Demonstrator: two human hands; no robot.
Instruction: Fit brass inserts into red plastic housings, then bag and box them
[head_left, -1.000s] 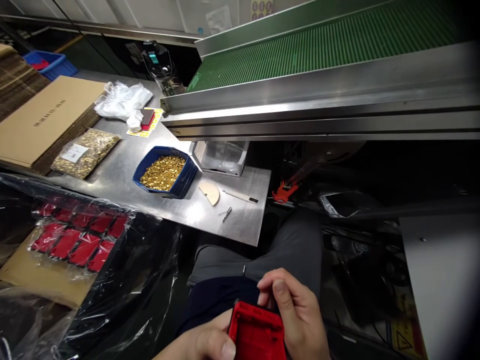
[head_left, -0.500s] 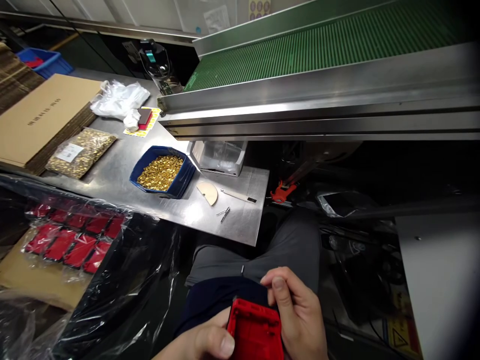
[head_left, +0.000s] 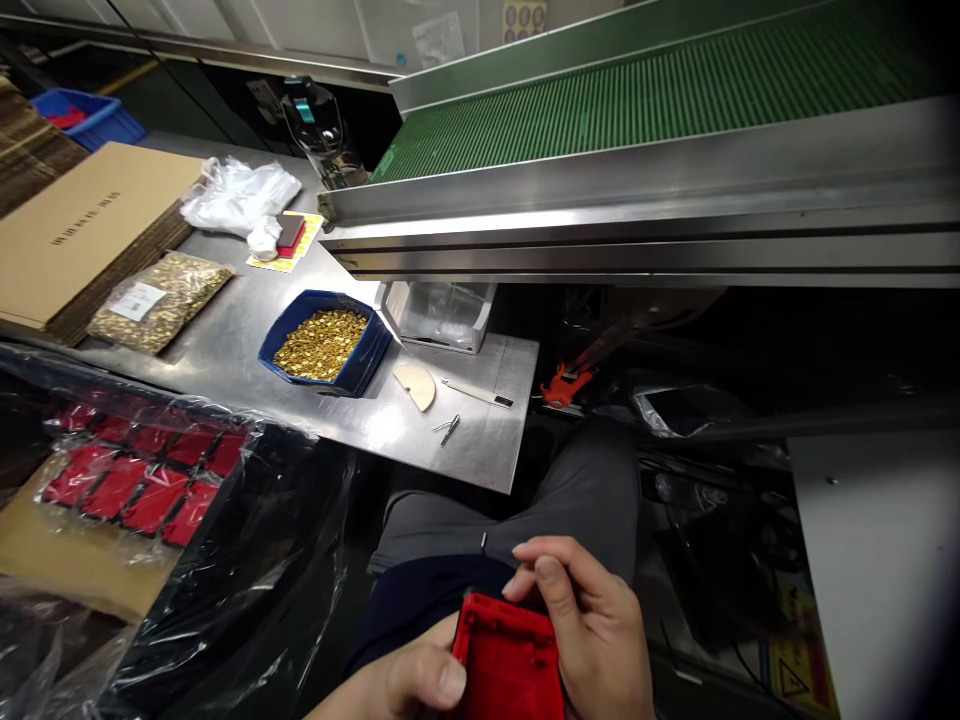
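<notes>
A red plastic case (head_left: pixel 510 660), open side up with a hollow inside, sits low in front of my body, cut off by the bottom edge. My left hand (head_left: pixel 420 675) grips its left side, thumb over the rim. Along the case's right side lies my right hand (head_left: pixel 589 625), thumb against curled fingers above the upper right corner; anything in those fingers is too small or hidden to make out. On the metal table (head_left: pixel 480 450) beyond, a blue bin (head_left: pixel 371 350) holds many small brass-coloured pieces (head_left: pixel 321 345).
A half-round pale disc (head_left: pixel 415 386), tweezers (head_left: pixel 476 392) and a small metal tool (head_left: pixel 448 430) lie near the table edge. Wrapped red cases (head_left: pixel 154 495) are at left, a bag of brass pieces (head_left: pixel 161 300) behind. A green conveyor (head_left: pixel 615 120) crosses above a clear-fronted bin (head_left: pixel 439 315).
My right fingers have shifted slightly left over the case's upper edge. The case has moved a little left and up in the view, still in my left hand.
</notes>
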